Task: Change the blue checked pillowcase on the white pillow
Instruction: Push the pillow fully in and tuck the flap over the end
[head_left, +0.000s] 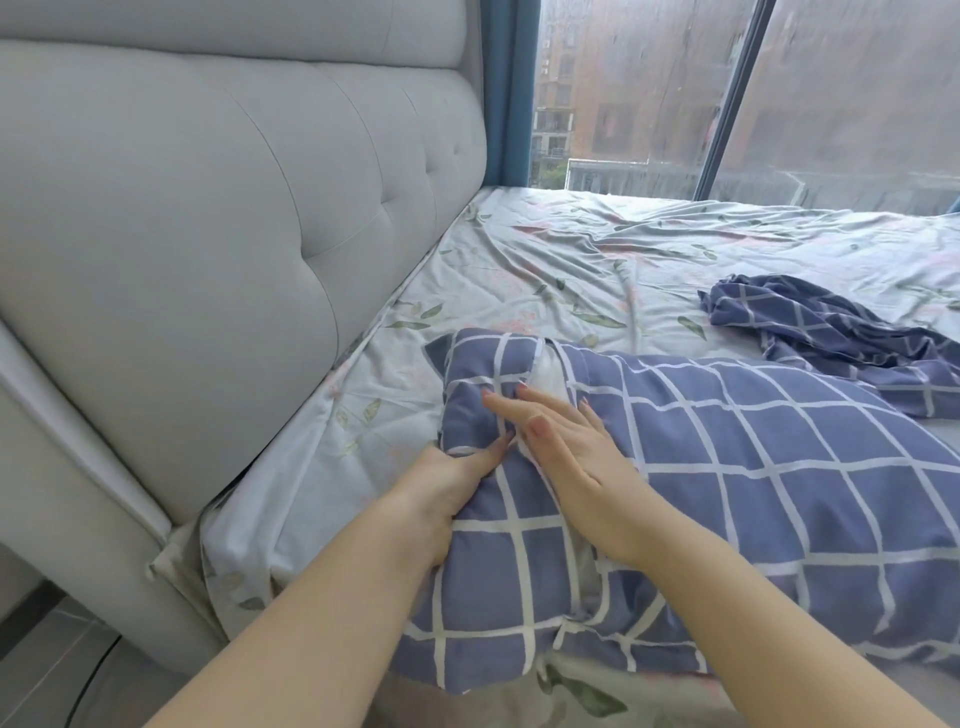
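A blue checked pillowcase (753, 467) covers the white pillow, which lies on the bed in front of me. A strip of the white pillow (549, 370) shows through a gap at the case's left end. My left hand (441, 488) grips the left edge of the pillowcase, thumb on top and fingers curled under the fabric. My right hand (566, 441) lies flat on the case with straight fingers pointing at the gap. A second blue checked pillowcase (831, 332) lies crumpled on the sheet to the far right.
The bed has a pale leaf-printed sheet (571, 260), rumpled. A grey padded headboard (208, 208) runs along the left. A large window (649, 93) and a blue curtain (509, 88) stand behind the bed. Floor shows at the lower left.
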